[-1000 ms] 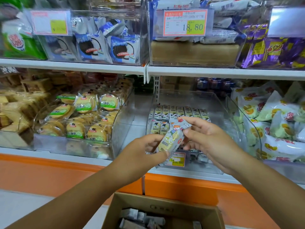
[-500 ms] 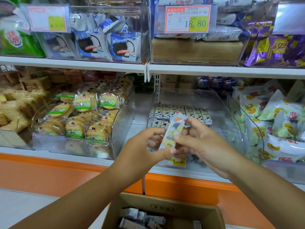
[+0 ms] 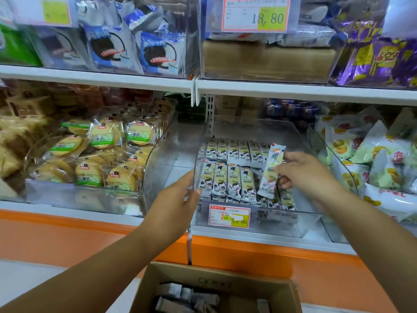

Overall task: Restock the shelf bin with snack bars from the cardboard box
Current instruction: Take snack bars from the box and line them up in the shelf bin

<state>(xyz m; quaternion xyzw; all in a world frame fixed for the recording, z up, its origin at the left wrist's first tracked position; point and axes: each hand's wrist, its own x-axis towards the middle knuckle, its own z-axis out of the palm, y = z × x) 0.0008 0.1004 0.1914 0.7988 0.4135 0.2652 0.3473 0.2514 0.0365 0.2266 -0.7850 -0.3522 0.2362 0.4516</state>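
at centre frame our right hand [image 3: 309, 177] pinches a pale foil snack bar [image 3: 272, 170] over the clear plastic shelf bin [image 3: 277, 222], left hand [image 3: 178, 203] relaxed on its wall; next, we'd slot it in.
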